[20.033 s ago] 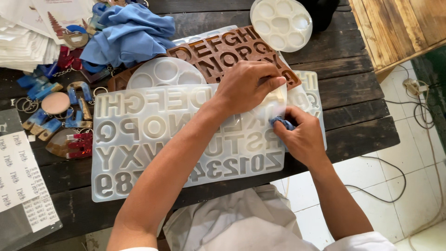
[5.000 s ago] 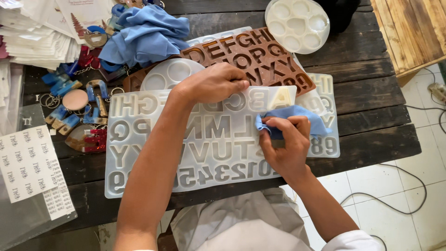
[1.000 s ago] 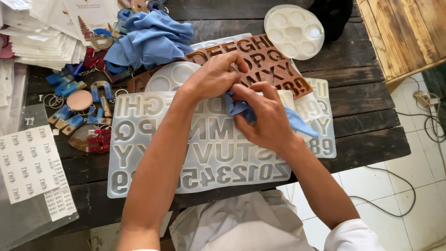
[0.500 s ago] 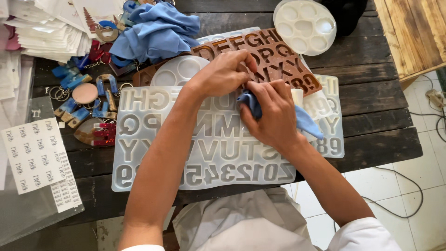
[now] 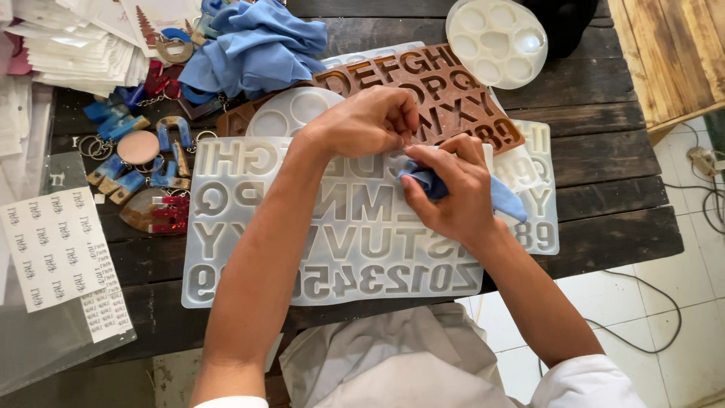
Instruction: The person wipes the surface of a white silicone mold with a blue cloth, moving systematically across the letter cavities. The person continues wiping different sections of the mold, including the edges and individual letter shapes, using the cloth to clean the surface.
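Right hand (image 5: 453,193) grips blue cloth (image 5: 504,198), pressing it into the clear letter mould (image 5: 249,234) near its far edge. Left hand (image 5: 370,121), fingers curled, pinches the mould just beyond, touching. Mould's long axis runs along the bench's (image 5: 604,151) near edge.

A dark wooden table (image 5: 604,189) carries a clear letter mould (image 5: 362,227) at its near edge, a brown letter mould (image 5: 445,91) behind it, a white round palette (image 5: 496,41) at the far edge, and a blue cloth (image 5: 249,49) with key rings (image 5: 143,174) towards the left.
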